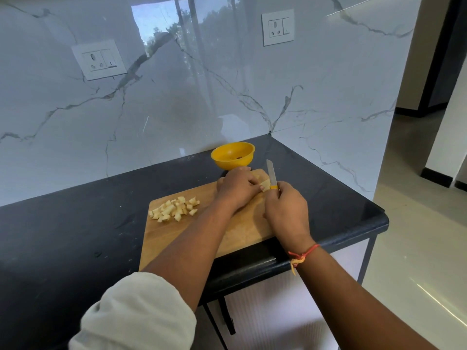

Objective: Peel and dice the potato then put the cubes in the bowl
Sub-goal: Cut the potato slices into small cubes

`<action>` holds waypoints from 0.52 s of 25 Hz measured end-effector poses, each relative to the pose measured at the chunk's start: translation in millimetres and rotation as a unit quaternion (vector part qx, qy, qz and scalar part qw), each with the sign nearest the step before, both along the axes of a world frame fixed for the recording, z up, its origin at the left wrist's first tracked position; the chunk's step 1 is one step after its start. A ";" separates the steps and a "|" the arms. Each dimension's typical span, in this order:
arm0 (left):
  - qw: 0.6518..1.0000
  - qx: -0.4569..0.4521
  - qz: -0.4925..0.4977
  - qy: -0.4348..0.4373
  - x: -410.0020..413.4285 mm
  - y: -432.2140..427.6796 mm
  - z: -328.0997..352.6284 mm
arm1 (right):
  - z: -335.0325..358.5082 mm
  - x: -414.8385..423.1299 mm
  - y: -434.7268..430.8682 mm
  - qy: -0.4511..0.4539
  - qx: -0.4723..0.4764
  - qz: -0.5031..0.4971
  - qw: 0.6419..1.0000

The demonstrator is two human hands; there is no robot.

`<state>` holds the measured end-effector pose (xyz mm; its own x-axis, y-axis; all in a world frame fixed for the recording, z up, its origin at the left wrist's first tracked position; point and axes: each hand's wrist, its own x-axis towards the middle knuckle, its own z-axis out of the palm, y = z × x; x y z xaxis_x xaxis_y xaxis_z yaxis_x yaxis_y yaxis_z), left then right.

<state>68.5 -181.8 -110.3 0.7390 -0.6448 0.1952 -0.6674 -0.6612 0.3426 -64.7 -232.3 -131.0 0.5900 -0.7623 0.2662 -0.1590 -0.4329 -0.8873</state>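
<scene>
A wooden cutting board [192,238] lies on the black counter. A pile of several pale potato cubes [174,207] sits on its left part. At the board's far right end my left hand [237,189] holds down a pale potato piece [262,184], mostly hidden under the fingers. My right hand [286,210] grips the yellow handle of a small knife [271,174], whose blade points away from me and stands right beside the potato piece. A yellow bowl [232,155] stands just behind the board, with one small dark thing inside.
The black counter [75,236] ends in a rounded edge at the right and front. A marble wall rises close behind the bowl and along the right side. Two wall sockets [99,60] sit high on the wall.
</scene>
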 end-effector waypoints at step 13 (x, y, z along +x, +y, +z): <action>0.990 -0.117 0.076 -0.004 -15.4 10.9 7.6 | -1.3 -2.5 3.0 -0.015 -0.046 -0.024 0.999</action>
